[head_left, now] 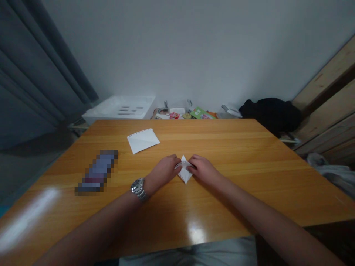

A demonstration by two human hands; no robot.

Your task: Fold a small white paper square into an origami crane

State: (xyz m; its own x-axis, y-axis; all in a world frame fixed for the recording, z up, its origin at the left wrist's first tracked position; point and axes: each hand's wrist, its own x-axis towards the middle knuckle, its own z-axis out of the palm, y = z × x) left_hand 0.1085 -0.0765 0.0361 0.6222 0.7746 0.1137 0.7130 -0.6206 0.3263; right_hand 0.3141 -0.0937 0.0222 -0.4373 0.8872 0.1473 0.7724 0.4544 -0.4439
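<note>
A small folded piece of white paper [184, 171] lies near the middle of the wooden table [249, 166]. My left hand [164, 170], with a metal watch on its wrist, pinches the paper's left side with curled fingers. My right hand [203, 169] grips the paper's right side, fingers closed over its edge. Most of the paper is hidden between the two hands; only a pointed top and a lower corner show.
A second white sheet [143, 140] with a creased fold lies farther back on the table. A pixelated dark object [97, 172] rests to the left. Behind the table are a white tray [120, 108], small packets [188, 113] and a black bag [270, 112].
</note>
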